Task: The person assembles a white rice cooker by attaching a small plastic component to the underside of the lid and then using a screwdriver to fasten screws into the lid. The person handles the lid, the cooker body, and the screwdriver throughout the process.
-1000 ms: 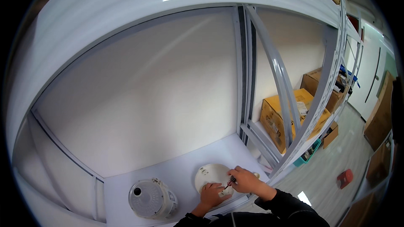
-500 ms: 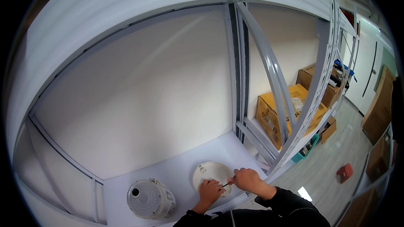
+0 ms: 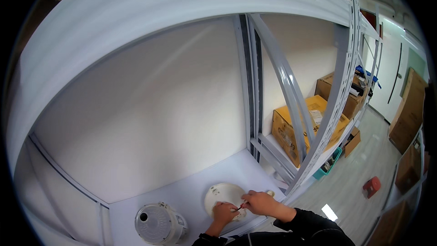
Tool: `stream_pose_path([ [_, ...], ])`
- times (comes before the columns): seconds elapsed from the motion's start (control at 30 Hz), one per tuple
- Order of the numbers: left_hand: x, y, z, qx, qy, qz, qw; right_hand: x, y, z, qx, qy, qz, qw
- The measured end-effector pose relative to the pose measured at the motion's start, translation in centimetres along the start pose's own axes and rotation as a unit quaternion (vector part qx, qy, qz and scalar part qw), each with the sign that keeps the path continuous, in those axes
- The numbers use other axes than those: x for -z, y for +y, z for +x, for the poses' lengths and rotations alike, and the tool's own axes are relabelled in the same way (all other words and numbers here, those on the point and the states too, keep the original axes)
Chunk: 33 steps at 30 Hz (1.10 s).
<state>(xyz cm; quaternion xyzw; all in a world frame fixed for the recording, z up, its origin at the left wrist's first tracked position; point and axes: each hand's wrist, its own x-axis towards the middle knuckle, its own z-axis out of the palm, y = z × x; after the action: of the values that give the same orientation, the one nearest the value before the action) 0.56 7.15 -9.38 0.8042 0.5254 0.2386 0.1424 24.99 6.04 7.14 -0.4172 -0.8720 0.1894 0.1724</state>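
Currently right hand [image 3: 260,203] is gripping slim red-handled tool with dark shaft [image 3: 239,208], shaft pointing toward left fingers. Left hand [image 3: 224,213] is resting on round off-white disc with dark marks [image 3: 231,191]; cannot tell whether it is gripping anything. Disc is lying on pale grey shelf [image 3: 193,187], right of white cylindrical drum with round dark hole in top [image 3: 156,228]. Yellow cardboard box [image 3: 284,130] is sitting beyond grey metal posts [image 3: 256,86].

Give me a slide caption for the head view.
At a pale round dish, the right hand holds a slim tool toward the left hand; a white cylindrical container stands left.
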Motion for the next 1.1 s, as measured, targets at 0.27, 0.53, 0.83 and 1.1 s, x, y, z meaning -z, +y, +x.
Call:
stream_pose_path([
  [0.27,0.7,0.8,-0.2,0.050,-0.017,0.017,0.998,0.9,-2.8,0.4,-0.016,0.021,0.010,1.000],
  [0.53,0.7,1.1,0.2,0.047,-0.029,0.032,0.998,-0.2,-1.4,1.1,0.101,0.055,0.070,0.991],
  [0.83,1.7,1.3,0.1,-0.014,-0.057,0.064,0.996,0.3,-1.5,1.0,0.039,0.053,0.093,0.993],
  [1.1,4.7,3.5,0.9,-0.070,-0.006,0.104,0.992,2.0,-2.8,2.0,0.012,0.107,0.112,0.988],
])
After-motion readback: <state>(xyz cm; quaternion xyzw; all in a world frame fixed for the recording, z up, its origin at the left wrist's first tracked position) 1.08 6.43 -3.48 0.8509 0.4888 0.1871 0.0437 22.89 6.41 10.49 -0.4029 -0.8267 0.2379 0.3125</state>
